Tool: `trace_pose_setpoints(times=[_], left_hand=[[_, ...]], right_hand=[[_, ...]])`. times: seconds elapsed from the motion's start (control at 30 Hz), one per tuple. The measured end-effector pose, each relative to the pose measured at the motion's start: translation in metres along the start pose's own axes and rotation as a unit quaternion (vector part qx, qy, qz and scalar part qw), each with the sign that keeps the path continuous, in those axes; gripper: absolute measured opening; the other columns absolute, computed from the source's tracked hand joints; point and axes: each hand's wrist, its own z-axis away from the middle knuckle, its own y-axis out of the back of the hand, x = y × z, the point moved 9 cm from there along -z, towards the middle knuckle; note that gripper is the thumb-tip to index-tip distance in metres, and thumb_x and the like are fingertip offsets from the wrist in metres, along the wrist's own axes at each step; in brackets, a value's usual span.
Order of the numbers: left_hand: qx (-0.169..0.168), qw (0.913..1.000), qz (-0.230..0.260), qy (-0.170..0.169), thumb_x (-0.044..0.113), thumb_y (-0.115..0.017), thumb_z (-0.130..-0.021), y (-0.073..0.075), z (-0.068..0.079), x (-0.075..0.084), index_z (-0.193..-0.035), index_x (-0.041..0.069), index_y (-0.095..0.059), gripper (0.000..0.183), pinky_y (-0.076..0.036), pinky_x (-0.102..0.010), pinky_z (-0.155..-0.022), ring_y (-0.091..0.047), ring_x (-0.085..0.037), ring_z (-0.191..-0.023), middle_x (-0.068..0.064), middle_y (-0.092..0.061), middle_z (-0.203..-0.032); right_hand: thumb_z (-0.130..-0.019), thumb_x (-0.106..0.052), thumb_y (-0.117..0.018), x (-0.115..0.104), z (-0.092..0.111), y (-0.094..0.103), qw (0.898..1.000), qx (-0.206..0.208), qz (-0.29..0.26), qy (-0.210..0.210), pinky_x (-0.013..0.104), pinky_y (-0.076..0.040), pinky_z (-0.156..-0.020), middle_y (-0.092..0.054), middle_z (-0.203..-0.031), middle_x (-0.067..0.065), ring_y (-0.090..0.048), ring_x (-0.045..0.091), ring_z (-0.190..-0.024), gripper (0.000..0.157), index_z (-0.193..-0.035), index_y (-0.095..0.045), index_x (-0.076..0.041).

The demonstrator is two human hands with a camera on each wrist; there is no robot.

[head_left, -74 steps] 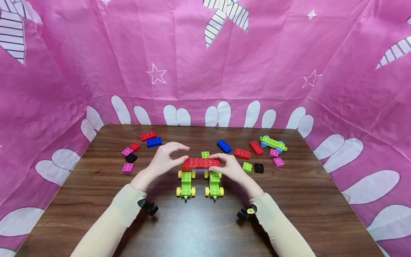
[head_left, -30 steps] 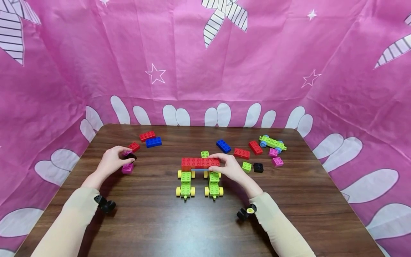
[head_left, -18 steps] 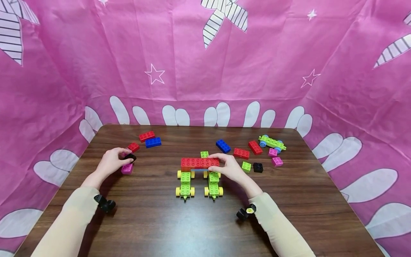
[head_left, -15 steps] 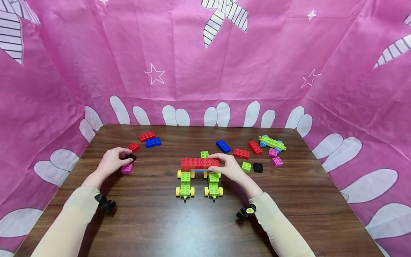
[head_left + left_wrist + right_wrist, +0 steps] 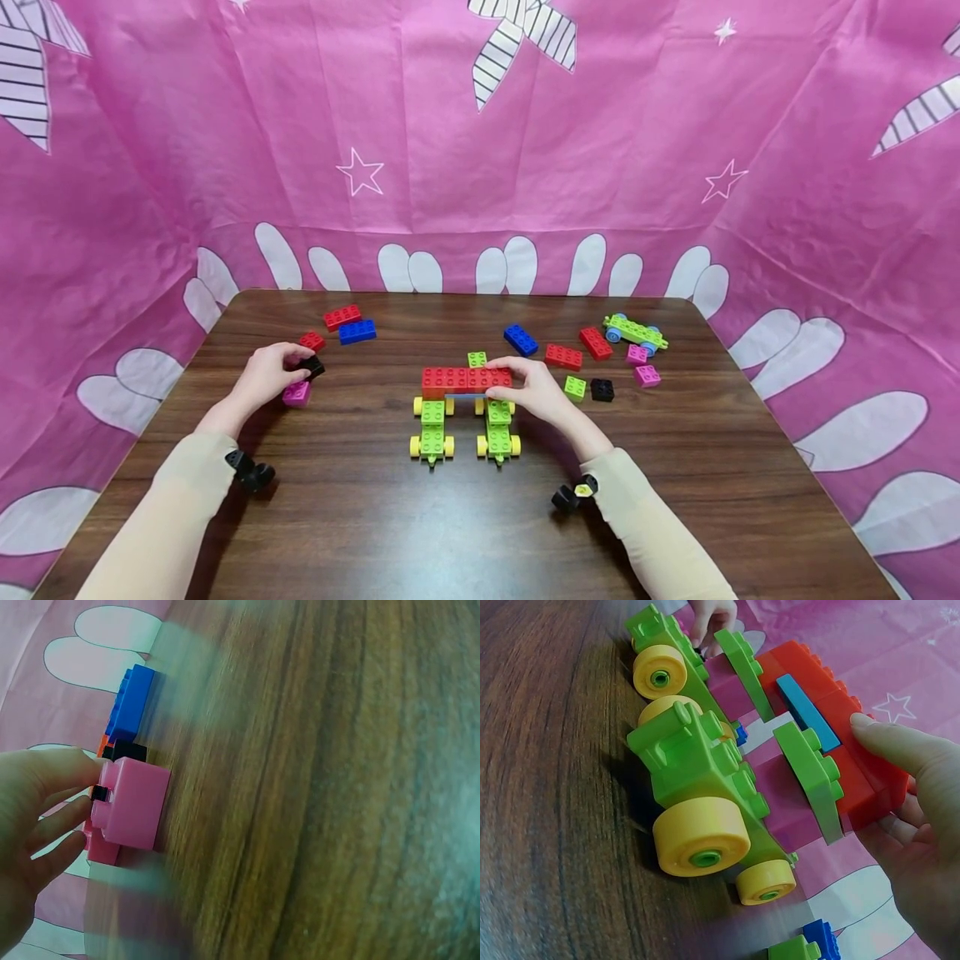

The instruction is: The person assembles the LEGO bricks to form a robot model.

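Note:
At the table's left, my left hand [image 5: 262,375] pinches a black brick [image 5: 312,365] between thumb and fingers. A pink brick [image 5: 297,393] lies just in front of it. In the left wrist view that pink brick [image 5: 139,802] partly covers the black brick [image 5: 130,752]. My right hand [image 5: 528,387] grips the right end of two red bricks [image 5: 457,380] topping a built model. Two green wheel bases [image 5: 432,437] with yellow wheels carry it. Seen from the right wrist, pink bricks [image 5: 784,799], green plates [image 5: 810,780] and a blue piece [image 5: 808,712] sit beneath the red ones.
Red [image 5: 342,316] and blue bricks [image 5: 357,332] lie at the back left. Right of the model are a blue brick [image 5: 521,339], red bricks [image 5: 563,357], a green brick [image 5: 575,388], a black brick [image 5: 602,389], pink bricks [image 5: 647,376] and a blue-wheeled green base [image 5: 636,332].
My left hand has left the model and gone left to the black brick, which has just shifted and turned slightly in its fingers. My right hand keeps its grip on the red bricks.

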Motion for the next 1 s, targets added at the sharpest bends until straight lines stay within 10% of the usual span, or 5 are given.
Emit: trace_pose_setpoints(times=[1.0], left_hand=[[-0.062,0.9978,-0.021,0.008,0.005,-0.075,-0.080,-0.011,-0.013,0.003,-0.114,-0.005,-0.067,0.037,-0.043,-0.059,-0.093,-0.059,-0.044,-0.103,-0.030,-0.065,-0.110]], right_hand=[[-0.083,-0.027,-0.076,0.034,-0.009,-0.003,1.000,0.013,-0.003,0.011,0.039,-0.050,-0.091,-0.069,-0.112,0.005,-0.063,0.019,-0.101,0.040,-0.120,-0.066,-0.013]])
